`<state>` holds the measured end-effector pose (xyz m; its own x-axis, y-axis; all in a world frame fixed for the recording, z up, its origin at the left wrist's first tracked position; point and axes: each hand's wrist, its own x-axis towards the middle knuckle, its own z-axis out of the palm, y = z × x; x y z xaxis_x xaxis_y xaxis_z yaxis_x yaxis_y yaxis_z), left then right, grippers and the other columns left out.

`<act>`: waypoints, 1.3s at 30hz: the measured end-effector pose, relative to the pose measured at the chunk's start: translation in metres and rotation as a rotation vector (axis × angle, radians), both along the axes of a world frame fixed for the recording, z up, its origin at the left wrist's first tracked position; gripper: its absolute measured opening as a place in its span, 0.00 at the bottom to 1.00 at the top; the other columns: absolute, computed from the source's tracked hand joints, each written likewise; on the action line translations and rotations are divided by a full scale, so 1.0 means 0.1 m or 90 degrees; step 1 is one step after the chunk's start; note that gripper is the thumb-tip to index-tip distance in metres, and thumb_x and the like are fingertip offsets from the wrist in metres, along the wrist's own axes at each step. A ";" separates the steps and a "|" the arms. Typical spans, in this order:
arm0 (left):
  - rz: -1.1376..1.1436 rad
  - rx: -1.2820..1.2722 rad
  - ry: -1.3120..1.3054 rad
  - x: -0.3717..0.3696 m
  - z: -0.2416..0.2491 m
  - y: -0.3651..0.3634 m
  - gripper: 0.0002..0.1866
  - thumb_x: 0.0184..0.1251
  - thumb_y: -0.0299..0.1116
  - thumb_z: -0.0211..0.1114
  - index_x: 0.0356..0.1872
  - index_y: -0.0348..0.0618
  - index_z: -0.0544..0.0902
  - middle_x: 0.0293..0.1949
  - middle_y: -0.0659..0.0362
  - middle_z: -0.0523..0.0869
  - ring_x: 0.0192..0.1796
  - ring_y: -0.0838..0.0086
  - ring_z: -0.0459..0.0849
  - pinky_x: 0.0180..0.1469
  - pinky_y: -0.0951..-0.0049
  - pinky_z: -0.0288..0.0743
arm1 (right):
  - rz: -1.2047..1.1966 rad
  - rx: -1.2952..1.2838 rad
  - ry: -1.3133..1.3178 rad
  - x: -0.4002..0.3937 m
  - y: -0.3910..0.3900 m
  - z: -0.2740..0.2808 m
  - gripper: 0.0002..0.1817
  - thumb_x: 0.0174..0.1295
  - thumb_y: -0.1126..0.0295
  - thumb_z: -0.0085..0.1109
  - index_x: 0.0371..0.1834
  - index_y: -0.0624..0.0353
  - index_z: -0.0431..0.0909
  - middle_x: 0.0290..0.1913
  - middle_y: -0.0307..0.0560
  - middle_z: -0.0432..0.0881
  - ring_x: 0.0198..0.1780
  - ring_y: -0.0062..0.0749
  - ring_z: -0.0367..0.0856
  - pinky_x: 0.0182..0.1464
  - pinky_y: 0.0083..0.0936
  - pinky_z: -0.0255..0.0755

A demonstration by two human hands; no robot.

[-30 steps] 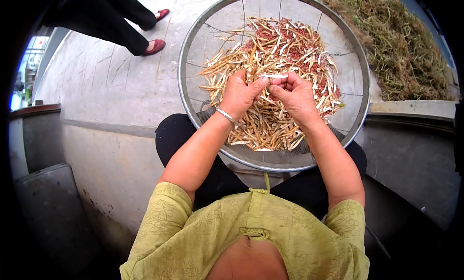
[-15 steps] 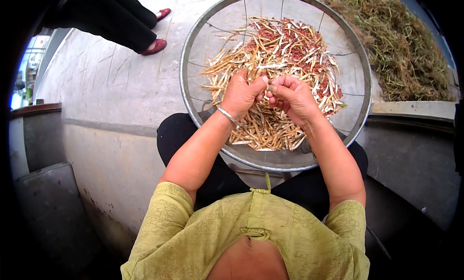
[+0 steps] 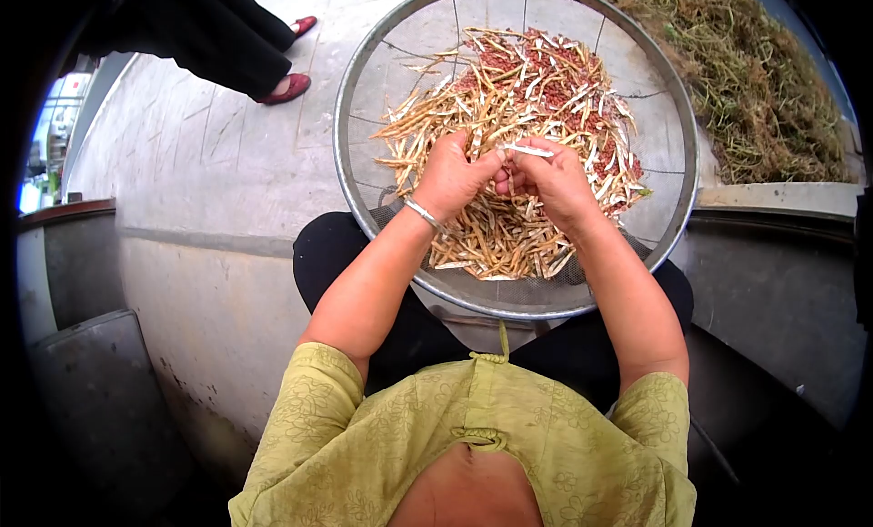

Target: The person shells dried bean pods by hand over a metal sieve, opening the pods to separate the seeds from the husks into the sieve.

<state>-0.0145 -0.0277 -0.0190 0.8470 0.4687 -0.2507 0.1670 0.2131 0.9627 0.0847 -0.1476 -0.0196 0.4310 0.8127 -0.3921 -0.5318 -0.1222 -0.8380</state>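
Note:
A round metal-rimmed sieve (image 3: 344,118) rests over my knees, holding many dry tan pods (image 3: 496,240) and red beans (image 3: 536,63). Above the pods, my left hand (image 3: 455,175) and my right hand (image 3: 553,177) meet at their fingertips. A pale, opened pod (image 3: 529,150) lies across the thumb and fingers of my right hand, which are pinched on it. My left hand's thumb and forefinger are pressed together near the pod's end; what they hold is too small to make out. A silver bracelet circles my left wrist.
At the upper left stands a person in black trousers and red shoes (image 3: 289,89) on the concrete floor (image 3: 209,163). A heap of dried plants (image 3: 759,100) lies at the upper right, behind a low ledge (image 3: 782,198). A grey panel (image 3: 100,363) is at the lower left.
A pale opened pod now shows across my right fingers, where only a small bit showed between my fingertips. Both hands have stayed in nearly the same place over the sieve.

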 end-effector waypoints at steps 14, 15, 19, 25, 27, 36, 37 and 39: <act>0.064 0.066 -0.022 -0.01 -0.23 0.08 0.09 0.58 0.27 0.61 0.39 0.37 0.73 0.24 0.63 0.79 0.21 0.86 0.75 0.21 0.88 0.69 | 0.027 0.013 0.083 0.04 -0.02 0.08 0.08 0.60 0.75 0.50 0.40 0.66 0.73 0.34 0.46 0.81 0.35 0.28 0.82 0.36 0.21 0.79; 0.063 0.058 -0.021 -0.01 -0.15 0.07 0.08 0.59 0.28 0.61 0.37 0.38 0.73 0.22 0.64 0.78 0.20 0.86 0.74 0.20 0.87 0.67 | 0.032 0.018 0.093 0.04 -0.03 0.08 0.08 0.60 0.75 0.50 0.40 0.66 0.73 0.35 0.47 0.81 0.36 0.28 0.82 0.36 0.21 0.79; 0.040 0.045 -0.018 -0.03 -0.08 0.08 0.07 0.60 0.31 0.60 0.33 0.40 0.72 0.18 0.66 0.75 0.18 0.87 0.69 0.18 0.86 0.60 | 0.029 0.006 0.112 0.03 -0.04 0.12 0.09 0.60 0.72 0.51 0.41 0.65 0.73 0.35 0.47 0.81 0.36 0.28 0.83 0.36 0.21 0.79; 0.076 0.012 -0.023 -0.01 0.00 0.05 0.07 0.61 0.32 0.59 0.28 0.42 0.71 0.15 0.67 0.71 0.16 0.86 0.66 0.17 0.86 0.57 | 0.066 -0.024 0.039 0.01 -0.04 0.03 0.08 0.59 0.70 0.58 0.36 0.65 0.76 0.30 0.43 0.80 0.29 0.22 0.81 0.33 0.18 0.77; 0.079 -0.003 -0.030 -0.01 0.00 0.04 0.07 0.60 0.32 0.59 0.29 0.41 0.71 0.15 0.67 0.71 0.16 0.86 0.66 0.17 0.86 0.57 | 0.046 -0.019 0.010 0.02 -0.04 0.01 0.07 0.58 0.71 0.58 0.33 0.65 0.77 0.27 0.42 0.80 0.25 0.19 0.78 0.30 0.16 0.75; 0.027 -0.010 -0.023 -0.01 -0.07 0.05 0.10 0.59 0.33 0.63 0.36 0.40 0.74 0.19 0.65 0.77 0.18 0.86 0.70 0.17 0.87 0.60 | 0.106 -0.031 -0.177 -0.05 -0.02 -0.03 0.07 0.62 0.75 0.50 0.32 0.66 0.77 0.23 0.37 0.77 0.23 0.15 0.72 0.27 0.13 0.69; 0.037 -0.012 -0.028 -0.01 -0.08 0.04 0.10 0.58 0.33 0.63 0.35 0.40 0.74 0.20 0.65 0.78 0.18 0.86 0.71 0.18 0.88 0.61 | 0.106 -0.031 -0.177 -0.05 -0.02 -0.03 0.07 0.62 0.75 0.50 0.32 0.66 0.77 0.23 0.37 0.77 0.23 0.15 0.72 0.27 0.13 0.69; 0.035 -0.007 -0.029 -0.01 -0.08 0.03 0.10 0.58 0.33 0.63 0.35 0.40 0.75 0.20 0.64 0.78 0.18 0.86 0.72 0.18 0.88 0.62 | 0.108 -0.051 -0.220 -0.06 -0.02 -0.03 0.08 0.62 0.75 0.49 0.32 0.66 0.77 0.23 0.37 0.77 0.24 0.14 0.72 0.28 0.13 0.69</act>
<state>-0.0155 -0.0243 -0.0269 0.8307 0.5124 -0.2178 0.1109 0.2311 0.9666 0.0785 -0.1498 -0.0222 0.4115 0.8562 -0.3124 -0.1871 -0.2562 -0.9484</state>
